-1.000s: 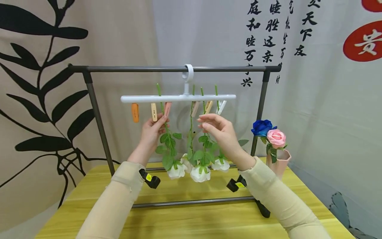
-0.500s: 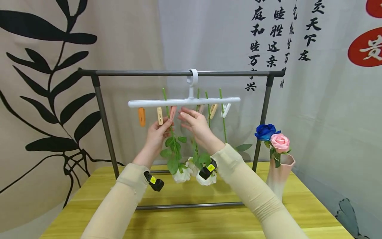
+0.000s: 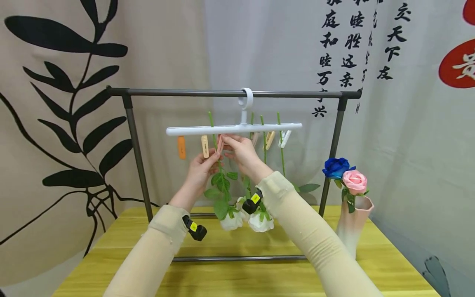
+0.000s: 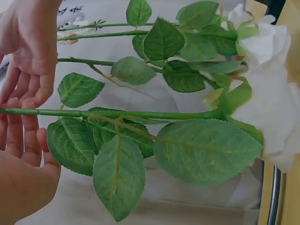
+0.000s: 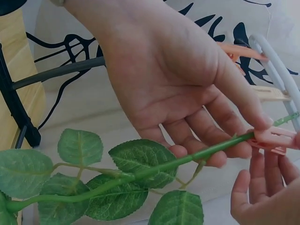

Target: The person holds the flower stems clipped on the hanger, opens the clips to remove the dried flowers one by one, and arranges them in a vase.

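Note:
A white hanger (image 3: 233, 130) carries several clothespins, with white roses hanging heads down below it. My left hand (image 3: 200, 173) pinches the green stem (image 5: 187, 158) of the leftmost white rose (image 3: 231, 222), right at the lower end of the pink clothespin (image 3: 220, 143). From the other side, my right hand (image 3: 245, 156) grips that clothespin with thumb and fingers, close under the hanger bar. The stem's tip sticks up past the bar. In the left wrist view, the rose's leaves (image 4: 206, 150) spread below both hands, and the clothespin is out of frame.
A dark metal rack (image 3: 185, 93) bears the hanger and stands on the wooden table (image 3: 222, 280). Orange (image 3: 181, 147) and beige clothespins (image 3: 205, 146) hang to the left. At right, a vase (image 3: 354, 227) holds a blue rose (image 3: 337, 167) and a pink rose (image 3: 355, 182).
My right hand has moved left from the other stems to the pink clothespin and now grips it. My left hand keeps its place at the stem. The head view has shifted slightly.

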{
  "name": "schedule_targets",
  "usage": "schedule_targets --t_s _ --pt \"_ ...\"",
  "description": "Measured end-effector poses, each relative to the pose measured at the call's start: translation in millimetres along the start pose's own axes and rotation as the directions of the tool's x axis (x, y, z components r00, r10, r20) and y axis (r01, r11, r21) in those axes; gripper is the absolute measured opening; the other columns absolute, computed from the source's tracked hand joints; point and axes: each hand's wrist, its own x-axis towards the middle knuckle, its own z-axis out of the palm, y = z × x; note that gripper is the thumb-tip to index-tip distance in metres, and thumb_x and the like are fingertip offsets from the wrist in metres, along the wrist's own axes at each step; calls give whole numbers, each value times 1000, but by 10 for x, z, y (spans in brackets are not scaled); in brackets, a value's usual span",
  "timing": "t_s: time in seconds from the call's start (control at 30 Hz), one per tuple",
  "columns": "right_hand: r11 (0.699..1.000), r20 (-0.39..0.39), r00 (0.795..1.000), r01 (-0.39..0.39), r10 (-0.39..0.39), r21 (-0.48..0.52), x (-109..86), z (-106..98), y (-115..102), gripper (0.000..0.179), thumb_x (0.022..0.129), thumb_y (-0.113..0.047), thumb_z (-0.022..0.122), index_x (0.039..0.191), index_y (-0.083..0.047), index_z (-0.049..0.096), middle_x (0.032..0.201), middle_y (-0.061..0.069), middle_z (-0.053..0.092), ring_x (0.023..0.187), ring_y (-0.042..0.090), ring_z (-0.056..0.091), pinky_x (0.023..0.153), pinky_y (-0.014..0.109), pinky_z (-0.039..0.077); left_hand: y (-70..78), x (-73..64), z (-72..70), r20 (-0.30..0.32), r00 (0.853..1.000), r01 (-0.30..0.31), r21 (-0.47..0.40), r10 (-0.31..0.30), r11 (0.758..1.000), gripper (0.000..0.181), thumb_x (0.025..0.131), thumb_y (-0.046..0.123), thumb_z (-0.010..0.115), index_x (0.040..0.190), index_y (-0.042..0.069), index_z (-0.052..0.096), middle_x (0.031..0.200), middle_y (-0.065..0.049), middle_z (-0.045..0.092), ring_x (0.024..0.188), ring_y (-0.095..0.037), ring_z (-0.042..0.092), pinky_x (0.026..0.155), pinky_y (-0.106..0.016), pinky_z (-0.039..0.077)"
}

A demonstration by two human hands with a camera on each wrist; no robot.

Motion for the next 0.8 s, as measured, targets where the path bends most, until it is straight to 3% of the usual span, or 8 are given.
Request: schedule_targets --t_s 0.17,0.3,0.47,0.6,0.8 --pt "998 -6 999 44 -44 -37 98 -10 55 19 98 -14 60 108 0 67 87 -1 66 83 13 62 83 33 50 -99 104 -84 48 999 1 0 -1 1000 15 96 10 62 111 12 60 86 8 69 78 -10 64 74 -27 49" --pt "996 -15 997 70 -71 -55 172 8 85 17 97 -15 60 105 -1 67 90 0 66 85 14 62 84 36 50 -155 202 -147 84 996 -3 -3 3 1000 15 95 8 62 110 7 62 88 6 70 81 -11 65 75 -27 51" --pt "998 -38 997 65 -65 -17 129 15 73 21 97 -14 61 110 1 66 91 2 65 85 15 61 87 42 50 -168 136 -127 77 997 -1 20 -1 1000 11 95 14 65 103 7 64 88 2 69 81 -12 64 76 -28 52" --pt "998 -61 996 61 -62 -7 92 18 51 14 96 -15 63 104 -3 66 89 1 66 83 15 62 84 39 52 -219 49 -142 74 997 24 32 -27 999 3 94 15 66 93 13 67 84 0 68 80 -14 63 75 -30 52" --pt "998 -63 996 66 -66 -4 48 10 8 9 95 -15 64 95 -6 67 83 1 66 79 14 63 75 32 53 -298 -145 -174 66 995 71 70 -75 995 7 94 15 66 88 14 67 85 -2 69 79 -15 63 75 -30 53"
